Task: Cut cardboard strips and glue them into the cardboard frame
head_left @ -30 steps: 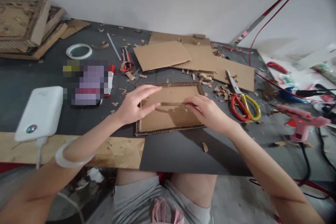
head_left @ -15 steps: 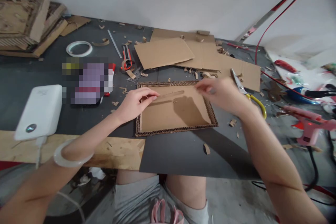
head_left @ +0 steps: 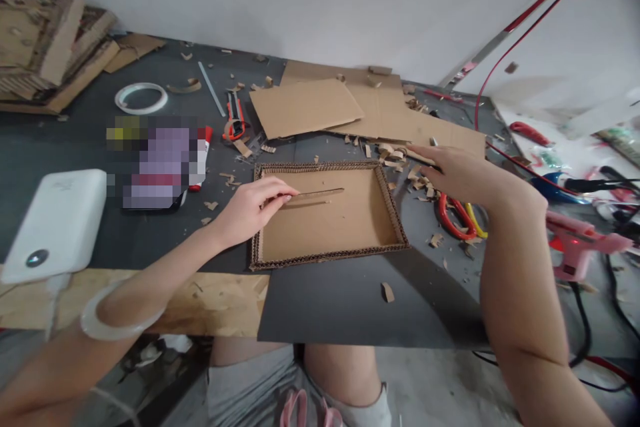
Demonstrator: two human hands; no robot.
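left hand [head_left: 249, 211] is pinching a strip [head_left: 323, 192]; right hand [head_left: 467, 177], grip unclear, is reaching near scraps [head_left: 393, 153], likely needing precision.

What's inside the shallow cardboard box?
Inside the box, tiny specks dot the bottom. The left hand, holding a thin strip above it, hides part of the left side, so I can't see there.

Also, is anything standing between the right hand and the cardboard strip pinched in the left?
Nothing visible blocks the space between the right hand and the cardboard strip in the left hand. The cardboard tray's right wall and some scraps seem to lie below that line.
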